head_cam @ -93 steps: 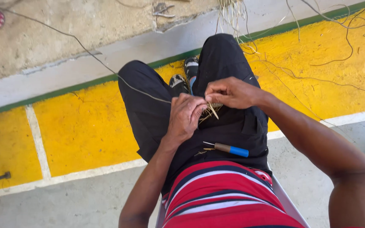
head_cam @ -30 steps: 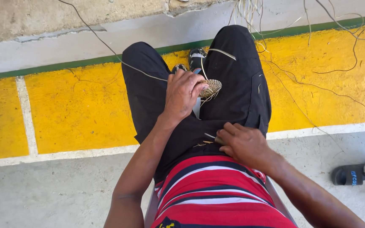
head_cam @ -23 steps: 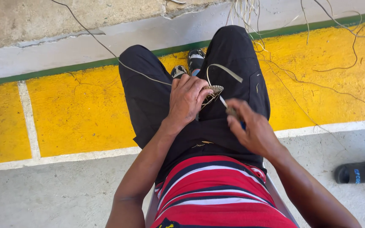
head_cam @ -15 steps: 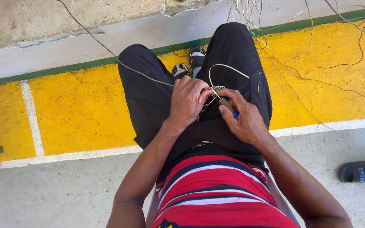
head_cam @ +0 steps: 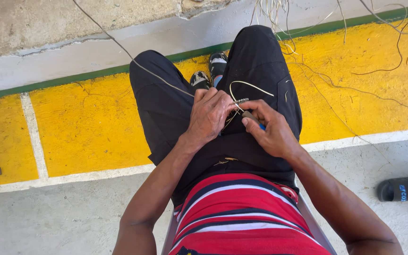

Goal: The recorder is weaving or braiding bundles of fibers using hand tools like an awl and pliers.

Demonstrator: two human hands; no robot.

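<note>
Wire work sat mid-way as far as I could judge: the thin wire (head_cam: 157,75) ran in from the upper left across my black trousers (head_cam: 166,113) to my lap, where a pale loop (head_cam: 253,85) of it stood free above the hands, and loose wire strands (head_cam: 308,66) lay scattered over the yellow painted floor (head_cam: 86,127) ahead. No finished piece was visible, so I took the trimming or stripping at the wire's end as the step in hand, with the rest of the line not yet dealt with. My left hand (head_cam: 209,115) was curled closed over the wire's end, palm down on the thigh, wrist bent slightly in. My right hand (head_cam: 270,132) was wrapped around a blue-handled tool (head_cam: 253,118), its metal tip (head_cam: 241,100) pointing left into the wire just beside the left fingers; the forearm came in from the lower right. A black slipper (head_cam: 402,186) lay on the concrete, well apart to the right.
</note>
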